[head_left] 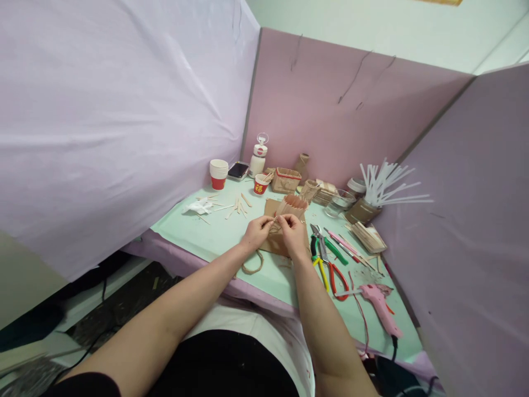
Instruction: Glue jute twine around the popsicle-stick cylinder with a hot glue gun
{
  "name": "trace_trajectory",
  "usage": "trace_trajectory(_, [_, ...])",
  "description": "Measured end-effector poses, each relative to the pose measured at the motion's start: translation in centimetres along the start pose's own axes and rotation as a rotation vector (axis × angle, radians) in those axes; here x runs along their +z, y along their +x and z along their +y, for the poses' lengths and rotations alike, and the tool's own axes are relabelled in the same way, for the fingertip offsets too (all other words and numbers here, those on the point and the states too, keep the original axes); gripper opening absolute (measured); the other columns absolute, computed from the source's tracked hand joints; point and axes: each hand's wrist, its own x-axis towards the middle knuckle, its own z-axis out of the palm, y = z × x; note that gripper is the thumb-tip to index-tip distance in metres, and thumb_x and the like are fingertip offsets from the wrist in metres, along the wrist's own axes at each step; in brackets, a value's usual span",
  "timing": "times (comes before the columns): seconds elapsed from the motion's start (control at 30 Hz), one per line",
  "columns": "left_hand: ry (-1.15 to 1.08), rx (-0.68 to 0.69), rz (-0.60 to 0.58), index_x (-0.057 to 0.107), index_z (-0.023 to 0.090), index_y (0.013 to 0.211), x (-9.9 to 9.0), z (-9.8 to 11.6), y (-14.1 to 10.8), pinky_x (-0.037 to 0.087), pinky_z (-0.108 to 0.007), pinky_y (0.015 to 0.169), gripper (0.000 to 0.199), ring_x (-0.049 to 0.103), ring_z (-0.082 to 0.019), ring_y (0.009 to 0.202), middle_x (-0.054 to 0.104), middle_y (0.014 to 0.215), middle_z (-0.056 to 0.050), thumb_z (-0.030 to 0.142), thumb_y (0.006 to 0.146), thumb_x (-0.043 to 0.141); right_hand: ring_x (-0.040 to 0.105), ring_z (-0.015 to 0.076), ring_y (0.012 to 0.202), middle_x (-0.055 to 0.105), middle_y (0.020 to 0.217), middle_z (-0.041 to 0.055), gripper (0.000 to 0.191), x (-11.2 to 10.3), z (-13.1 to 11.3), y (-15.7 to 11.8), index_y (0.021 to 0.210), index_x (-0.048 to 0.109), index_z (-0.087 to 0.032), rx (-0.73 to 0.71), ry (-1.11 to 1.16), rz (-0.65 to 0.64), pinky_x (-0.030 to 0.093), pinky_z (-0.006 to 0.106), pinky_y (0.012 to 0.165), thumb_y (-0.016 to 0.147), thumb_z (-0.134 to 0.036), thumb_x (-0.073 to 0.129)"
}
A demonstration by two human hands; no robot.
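Note:
Just in front of a small cup made of upright wooden sticks (pixel 292 204), my left hand (pixel 257 232) and my right hand (pixel 291 232) are close together, fingertips pinched. Between them is a thin tan strand that looks like twine; the fingers hide most of it. A loop of thicker-looking twine (pixel 253 271) lies on the table below my left wrist. The stick cup stands on a brown cardboard piece (pixel 275 246), partly covered by my hands. To the right of my right hand lie pliers with green handles (pixel 336 251) and a tool with red handles (pixel 339 281).
A pink glue gun (pixel 381 310) lies at the right, its cord over the edge. Loose wooden sticks (pixel 238 207) and white tissue (pixel 199 206) are at the left. Behind stand paper cups (pixel 219 174), a white bottle (pixel 257 161), a stick box (pixel 286 181), a glass bowl (pixel 339 204) and glue sticks (pixel 384 184).

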Motion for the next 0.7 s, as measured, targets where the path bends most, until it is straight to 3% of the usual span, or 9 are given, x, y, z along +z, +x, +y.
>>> trace_trajectory(0.23, [0.028,0.012,-0.003,0.07,0.017,0.083,-0.05,0.31,-0.18,0.042,-0.025,0.071,0.021,0.058,-0.016,0.073,0.069,0.078,-0.003,0.033,0.079,0.058,0.054,0.0157,0.067,0.064,0.072,0.0021,0.026,0.02,-0.13,-0.03,0.074,0.063,-0.017,-0.002,-0.002,-0.02,0.042,0.028,0.065,0.077,-0.043,0.058])
trace_trajectory(0.53, [0.039,0.03,0.029,0.07,0.015,0.076,-0.19,0.22,-0.07,0.042,-0.024,0.068,0.022,0.055,-0.014,0.069,0.066,0.071,-0.003,0.032,0.079,0.055,0.052,0.0159,0.064,0.061,0.069,0.0021,0.025,0.14,-0.32,-0.11,0.07,0.061,-0.018,-0.009,-0.066,-0.055,0.04,0.028,0.063,0.076,-0.041,0.057])
trace_trajectory(0.7, [-0.003,0.028,0.028,0.069,0.015,0.074,-0.14,0.28,-0.06,0.043,-0.024,0.069,0.022,0.056,-0.014,0.07,0.066,0.072,-0.003,0.032,0.078,0.056,0.055,0.0182,0.072,0.064,0.076,0.0043,0.027,0.2,-0.19,-0.11,0.075,0.064,-0.017,-0.001,-0.098,-0.065,0.041,0.029,0.068,0.078,-0.043,0.055])
